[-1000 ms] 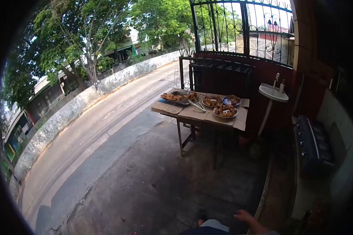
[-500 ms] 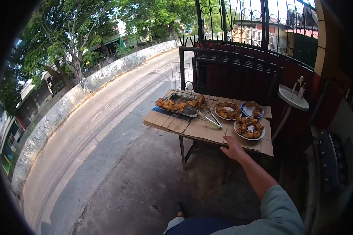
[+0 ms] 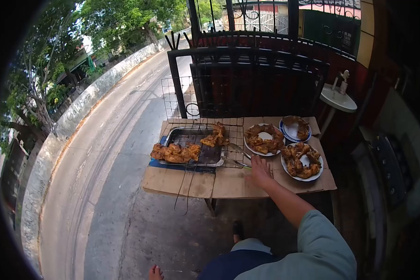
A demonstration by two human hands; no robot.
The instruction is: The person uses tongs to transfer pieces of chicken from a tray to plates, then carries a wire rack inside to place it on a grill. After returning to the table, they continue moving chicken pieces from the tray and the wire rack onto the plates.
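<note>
I am seeing a metal tray (image 3: 191, 140) of fried pieces sitting on the left of the cardboard-covered table (image 3: 182, 184). Just right of it the tongs (image 3: 237, 153) are lying flat, slim and silvery, long axis running far-left to near-right, tips pointing toward the tray. The right hand (image 3: 260, 171) is reaching their near end, fingers stretched, gripping nothing. Plates (image 3: 308, 176) are sitting rightmost.

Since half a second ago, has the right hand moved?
Yes. The right hand moved from the cardboard edge below the nearest plate to its left side, by the tongs.
</note>
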